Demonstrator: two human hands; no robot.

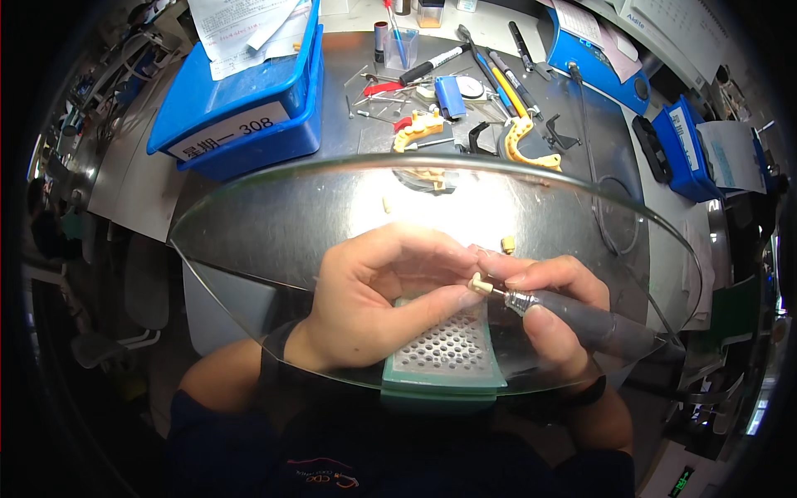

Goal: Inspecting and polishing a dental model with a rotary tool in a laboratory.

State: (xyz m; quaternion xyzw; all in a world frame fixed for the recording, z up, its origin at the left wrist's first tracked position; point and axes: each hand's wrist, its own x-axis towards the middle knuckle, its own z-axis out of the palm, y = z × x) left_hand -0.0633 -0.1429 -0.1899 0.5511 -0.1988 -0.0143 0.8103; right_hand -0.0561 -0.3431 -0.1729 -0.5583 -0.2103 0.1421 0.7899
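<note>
Behind a clear curved shield (249,178), both my hands meet over a perforated metal grille in a green frame (444,382). My left hand (365,299) is closed, its thumb and fingertips pinching a small cream tooth-like piece (476,280). From the right, my right hand (552,311) grips a dark rotary handpiece (594,322) with a silver collar. Its thin shank points left, and its tip meets the cream piece; I cannot tell exactly where one ends and the other begins. A small yellowish tooth-like piece (508,245) lies just beyond my right fingers.
Blue bins (241,149) with papers stand at the far left. Yellow dental models (528,145), pens, a black marker (433,65) and loose small tools lie across the back. A blue control box (598,66) sits at the far right, its cable (585,124) running down the metal bench.
</note>
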